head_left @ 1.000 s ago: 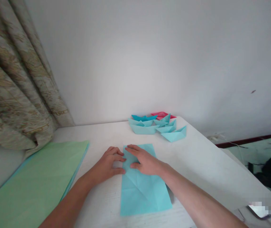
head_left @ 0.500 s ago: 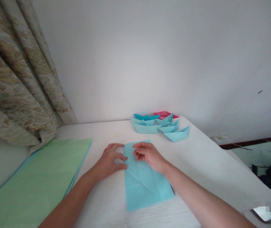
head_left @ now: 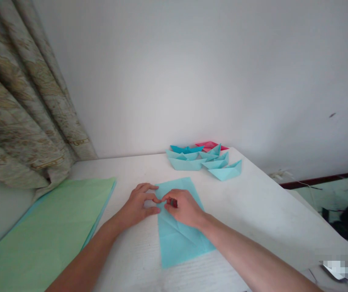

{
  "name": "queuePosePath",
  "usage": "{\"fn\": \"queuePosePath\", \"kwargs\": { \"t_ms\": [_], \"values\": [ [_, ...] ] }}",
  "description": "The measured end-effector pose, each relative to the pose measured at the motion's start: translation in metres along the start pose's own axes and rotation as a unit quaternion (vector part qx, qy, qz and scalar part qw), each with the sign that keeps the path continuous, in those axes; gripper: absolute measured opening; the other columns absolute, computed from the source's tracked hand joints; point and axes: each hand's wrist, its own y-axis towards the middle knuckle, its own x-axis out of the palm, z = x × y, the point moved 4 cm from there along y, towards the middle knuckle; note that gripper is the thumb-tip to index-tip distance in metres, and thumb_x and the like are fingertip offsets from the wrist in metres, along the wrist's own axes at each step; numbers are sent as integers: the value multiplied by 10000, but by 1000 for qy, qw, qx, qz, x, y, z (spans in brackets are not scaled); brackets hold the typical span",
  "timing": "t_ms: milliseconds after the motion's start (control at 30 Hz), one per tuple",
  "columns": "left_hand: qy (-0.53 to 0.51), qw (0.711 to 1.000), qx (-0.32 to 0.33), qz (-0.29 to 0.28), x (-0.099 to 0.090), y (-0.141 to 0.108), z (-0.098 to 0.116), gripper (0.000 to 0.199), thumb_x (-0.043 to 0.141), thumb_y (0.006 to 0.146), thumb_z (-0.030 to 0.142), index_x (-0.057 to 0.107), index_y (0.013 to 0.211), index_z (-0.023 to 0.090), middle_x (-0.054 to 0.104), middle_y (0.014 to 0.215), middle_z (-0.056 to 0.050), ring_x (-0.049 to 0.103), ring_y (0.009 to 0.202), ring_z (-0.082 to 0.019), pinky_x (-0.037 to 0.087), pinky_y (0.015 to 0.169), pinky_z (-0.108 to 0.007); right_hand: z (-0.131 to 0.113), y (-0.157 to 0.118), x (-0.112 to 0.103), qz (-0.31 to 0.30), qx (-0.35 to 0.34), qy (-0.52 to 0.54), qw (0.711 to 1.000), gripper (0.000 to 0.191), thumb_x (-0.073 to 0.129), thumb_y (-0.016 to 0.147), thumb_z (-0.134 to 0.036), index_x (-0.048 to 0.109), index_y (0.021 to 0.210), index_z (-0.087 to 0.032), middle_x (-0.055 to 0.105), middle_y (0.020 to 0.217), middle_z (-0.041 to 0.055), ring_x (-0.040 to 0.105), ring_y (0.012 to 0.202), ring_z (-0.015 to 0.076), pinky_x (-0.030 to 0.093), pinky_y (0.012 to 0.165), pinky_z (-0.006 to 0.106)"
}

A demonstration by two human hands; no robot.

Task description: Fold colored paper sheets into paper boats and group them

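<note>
1. At six o'clock of the view, a light-blue paper sheet [head_left: 181, 239] lies flat on a white table top [head_left: 262, 219], its long side running away from the person. Crease lines cross its lower half, and both hands sit over its upper half.
2. Left hand [head_left: 139, 201]: half open, with the fingers curved and spread apart. It sits at the sheet's nine o'clock edge, with the fingertips [head_left: 152, 198] at or just over that edge.
3. Right hand [head_left: 181, 207]: curled, with the fingers bunched together over the middle of the sheet. Whether they pinch the paper cannot be told, and a small dark mark on one finger is too small to identify.
4. Between them, the hands are close together, and a left fingertip meets a right fingertip at the sheet's edge.
5. At twelve o'clock from the sheet, light-blue origami boats [head_left: 189, 163] stand clustered near the table's far edge, with a darker blue boat [head_left: 186, 149] and a pink boat [head_left: 210, 144] behind them.
6. At nine o'clock, a stack of green paper [head_left: 48, 231] lies on the table, beside a patterned curtain [head_left: 24, 89] at ten o'clock.
</note>
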Motion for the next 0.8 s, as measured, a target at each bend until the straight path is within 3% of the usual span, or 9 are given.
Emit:
{"fn": "queuePosePath", "kwargs": {
  "t_ms": [167, 433, 800],
  "values": [
    [-2, 1000, -10, 9, -1, 1, 1, 186, 697, 722, 412, 734, 823, 261, 605, 1141, -54, 478, 1117, -259, 354, 981, -426, 4, 1, 2, -34, 30, 15, 999, 244, 568, 741, -137, 712, 932, -182, 655, 706, 4, 558, 590, 115, 430, 610, 225],
    [-25, 997, -68, 38, -5, 7, -2, 105, 631, 773, 250, 730, 751, 225, 644, 761, -29, 560, 869, -206, 430, 816, -336, -4, -2, 7, -130, -8, 0, 991, 278, 657, 701, -169, 731, 966, -204, 662, 692, -10, 545, 563, 113, 428, 599, 220],
    [34, 986, -141, 83, -12, 8, -11, 186, 562, 794, 255, 728, 853, 197, 646, 733, -34, 576, 771, -198, 440, 738, -317, -11, -7, 8, -182, -74, -6, 981, 317, 683, 722, -216, 710, 1037, -227, 671, 721, -25, 576, 610, 126, 444, 646, 223]
  ]
}}
